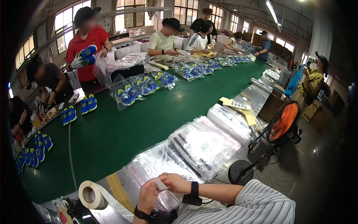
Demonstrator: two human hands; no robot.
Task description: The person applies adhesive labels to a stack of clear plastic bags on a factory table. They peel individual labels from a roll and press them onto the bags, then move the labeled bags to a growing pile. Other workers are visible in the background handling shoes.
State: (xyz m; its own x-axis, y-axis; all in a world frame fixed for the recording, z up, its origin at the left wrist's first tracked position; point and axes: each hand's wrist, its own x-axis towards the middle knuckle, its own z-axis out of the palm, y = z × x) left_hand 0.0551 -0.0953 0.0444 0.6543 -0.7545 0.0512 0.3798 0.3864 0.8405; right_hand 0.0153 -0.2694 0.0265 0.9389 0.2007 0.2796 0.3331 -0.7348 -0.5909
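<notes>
My left hand (148, 194) and my right hand (176, 183) meet at the near edge of the work table, above a pile of clear plastic bags (186, 149). Between them is a small pale flat piece (161, 185), perhaps a card or label; its kind is too small to make out. The fingers of both hands are closed on it. Dark bands circle both wrists. Left of my hands stands a roll of labels (92, 195), its pale strip trailing toward me.
A green conveyor belt (149, 119) carries blue shoes, several in clear bags (143, 86). Across it, a person in a red shirt (85, 48) holds shoes and a bag. More people work farther along. To the right are yellow paper sheets (238, 108) and a floor fan (284, 121).
</notes>
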